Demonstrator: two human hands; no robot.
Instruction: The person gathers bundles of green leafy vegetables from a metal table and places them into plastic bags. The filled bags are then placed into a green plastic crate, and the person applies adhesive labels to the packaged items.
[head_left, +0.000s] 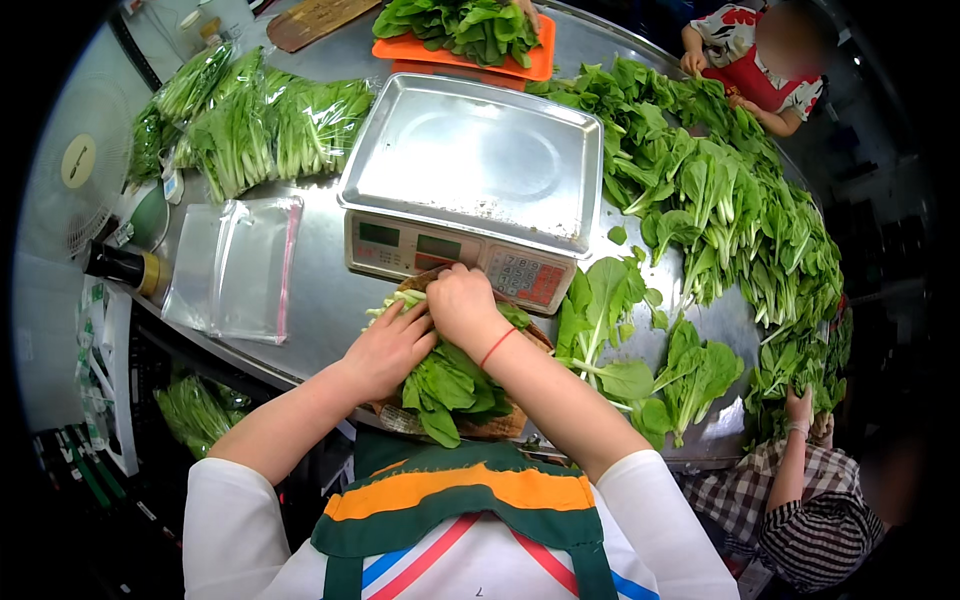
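Note:
Close to my body, a bunch of leafy greens (452, 382) lies on a worn brown board (491, 426), its stems pointing up and left and its leaves towards me. My left hand (390, 345) rests over the bunch near the stem ends, fingers spread. My right hand (466, 304) is curled over the bunch just beside it, at the front of a digital scale; what its fingers hold is hidden. The metal pan (480, 161) of the scale stands just beyond both hands. Loose leafy plants (600, 300) lie to the right of my right hand.
Clear plastic bags (232, 270) lie at left, with bagged greens (247, 124) behind them. An orange tray (544, 49) of greens stands beyond the scale. A long heap of greens (720, 195) lines the right side, where two people (795, 502) handle it. A fan (79, 161) stands far left.

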